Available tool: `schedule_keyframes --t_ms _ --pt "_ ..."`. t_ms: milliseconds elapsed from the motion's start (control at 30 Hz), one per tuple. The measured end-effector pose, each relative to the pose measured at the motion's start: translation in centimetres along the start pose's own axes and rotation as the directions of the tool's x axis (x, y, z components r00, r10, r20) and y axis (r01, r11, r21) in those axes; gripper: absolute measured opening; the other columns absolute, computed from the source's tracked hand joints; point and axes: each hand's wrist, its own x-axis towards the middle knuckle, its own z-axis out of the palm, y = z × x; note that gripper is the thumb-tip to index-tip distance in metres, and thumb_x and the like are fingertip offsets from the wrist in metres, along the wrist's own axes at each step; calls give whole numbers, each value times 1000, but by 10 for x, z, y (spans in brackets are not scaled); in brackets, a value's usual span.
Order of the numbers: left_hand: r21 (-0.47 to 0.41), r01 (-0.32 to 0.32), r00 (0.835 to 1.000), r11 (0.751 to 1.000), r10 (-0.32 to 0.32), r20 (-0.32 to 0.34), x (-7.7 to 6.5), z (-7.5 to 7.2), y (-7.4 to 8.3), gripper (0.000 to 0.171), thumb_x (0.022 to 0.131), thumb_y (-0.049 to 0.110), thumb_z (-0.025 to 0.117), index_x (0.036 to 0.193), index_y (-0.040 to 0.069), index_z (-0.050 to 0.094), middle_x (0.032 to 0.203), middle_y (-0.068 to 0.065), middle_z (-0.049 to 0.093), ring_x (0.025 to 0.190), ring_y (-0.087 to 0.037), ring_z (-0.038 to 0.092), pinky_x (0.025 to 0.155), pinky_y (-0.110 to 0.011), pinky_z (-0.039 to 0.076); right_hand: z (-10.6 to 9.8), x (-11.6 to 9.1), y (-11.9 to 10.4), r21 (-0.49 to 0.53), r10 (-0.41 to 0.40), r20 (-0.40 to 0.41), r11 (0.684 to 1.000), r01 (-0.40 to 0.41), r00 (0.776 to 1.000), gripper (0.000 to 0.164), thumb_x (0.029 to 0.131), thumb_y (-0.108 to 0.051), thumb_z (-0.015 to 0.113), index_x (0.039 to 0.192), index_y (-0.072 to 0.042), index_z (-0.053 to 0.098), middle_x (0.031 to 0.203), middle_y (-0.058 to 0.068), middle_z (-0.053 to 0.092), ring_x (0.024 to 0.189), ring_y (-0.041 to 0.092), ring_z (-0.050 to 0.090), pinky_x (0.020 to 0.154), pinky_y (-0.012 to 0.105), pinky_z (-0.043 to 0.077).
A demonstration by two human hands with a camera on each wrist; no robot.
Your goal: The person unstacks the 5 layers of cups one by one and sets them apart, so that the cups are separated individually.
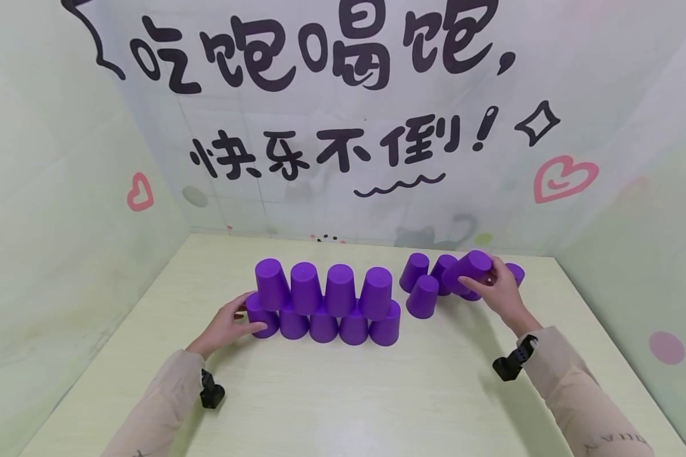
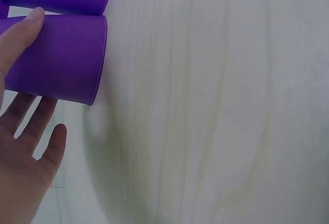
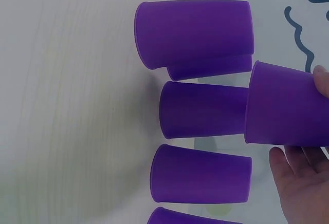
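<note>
- Purple lower row (image 1: pixel 323 328): five cups; upper row (image 1: pixel 307 289): four, apparently complete.
- Left hand (image 1: pixel 227 327) pinches leftmost lower cup (image 1: pixel 264 318).
- Right hand (image 1: pixel 502 294) grips tilted cup (image 1: pixel 470 269).
- Loose cups (image 1: pixel 423 298), far right, remain unstacked.

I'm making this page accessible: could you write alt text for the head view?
A right hand grips a tilted purple cup near other upside-down cups, while the left hand holds the leftmost bottom cup of a two-row purple cup stack, four over five. The pale table stands before a backdrop with black lettering.
</note>
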Motion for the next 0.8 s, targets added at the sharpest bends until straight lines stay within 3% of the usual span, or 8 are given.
schedule_keyframes --t_ms 100,233,367,467,800 --pt "2 -6 1000 1000 6 -4 0 -1 0 60 75 12 71 127 2 44 117 -18 52 106 -35 46 85 -51 40 1 -2 3 4 -2 16 1000 2 1000 70 80 -30 65 131 3 30 113 22 48 85 6 49 67 10 45" --pt "8 -9 1000 1000 9 -4 1 -1 1 59 75 12 71 127 3 43 117 -18 52 106 -35 46 85 -50 40 5 -6 11 -2 31 54 1000 -31 998 72 80 -32 65 133 1 29 116 22 48 93 16 51 72 14 46" --pt "7 -2 1000 1000 2 -3 0 -1 1 59 75 12 71 127 2 44 117 -18 52 105 -35 46 85 -50 40 11 -9 21 -19 70 94 997 -68 993 76 80 -35 65 135 1 26 122 25 45 105 34 48 83 33 46" --pt "6 2 1000 1000 -2 -4 0 0 2 60 75 11 71 127 1 43 118 -19 51 105 -36 46 85 -51 39 16 -9 29 -18 84 117 996 -83 990 79 79 -35 66 135 3 25 126 28 40 112 40 42 90 45 40" --pt "3 -2 1000 1000 2 -5 -1 0 4 59 75 11 71 126 2 44 117 -18 52 106 -36 46 86 -51 39 27 -9 47 -45 64 135 997 -58 989 74 77 -29 69 131 5 31 122 29 43 109 41 44 89 47 40"
